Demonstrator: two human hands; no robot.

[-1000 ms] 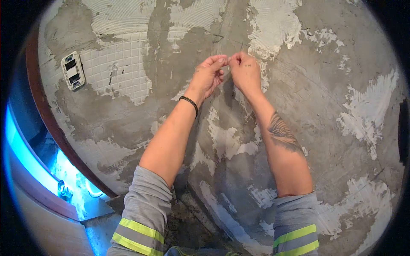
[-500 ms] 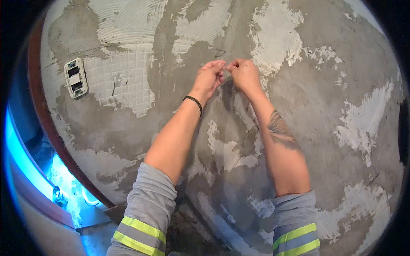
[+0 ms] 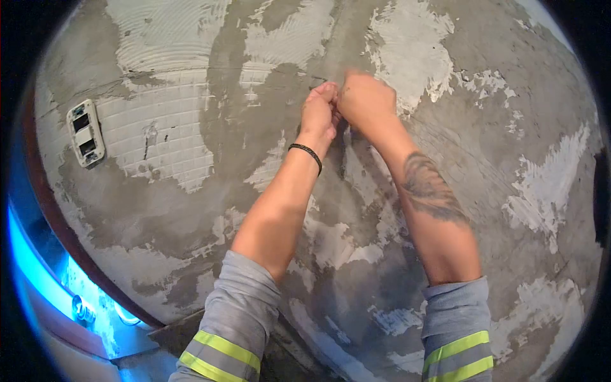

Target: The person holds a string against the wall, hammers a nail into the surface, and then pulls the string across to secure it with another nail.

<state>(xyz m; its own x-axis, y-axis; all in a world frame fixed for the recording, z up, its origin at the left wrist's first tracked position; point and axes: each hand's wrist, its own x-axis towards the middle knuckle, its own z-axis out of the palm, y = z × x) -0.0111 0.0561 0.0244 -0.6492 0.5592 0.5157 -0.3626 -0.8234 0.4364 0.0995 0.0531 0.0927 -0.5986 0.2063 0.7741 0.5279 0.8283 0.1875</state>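
Note:
My left hand (image 3: 320, 111) and my right hand (image 3: 366, 99) are pressed together against a rough grey wall (image 3: 509, 95), with their fingertips pinched at one spot. What looks like a thin dark string (image 3: 223, 69) runs left along the wall from that spot. The hands hide its end, along with whatever else the fingers hold. A black band (image 3: 307, 153) circles my left wrist. My right forearm carries a tattoo (image 3: 429, 188). Both grey sleeves have yellow reflective stripes.
The wall is patched with white combed adhesive and grid-marked mortar (image 3: 165, 140). An open switch box (image 3: 84, 132) is set in it at the left. A dark red frame (image 3: 51, 216) borders a blue-lit opening (image 3: 38, 254) at lower left.
Both hands have closed tighter together and shifted slightly up the wall. The view has swung right, so the switch box now sits further left.

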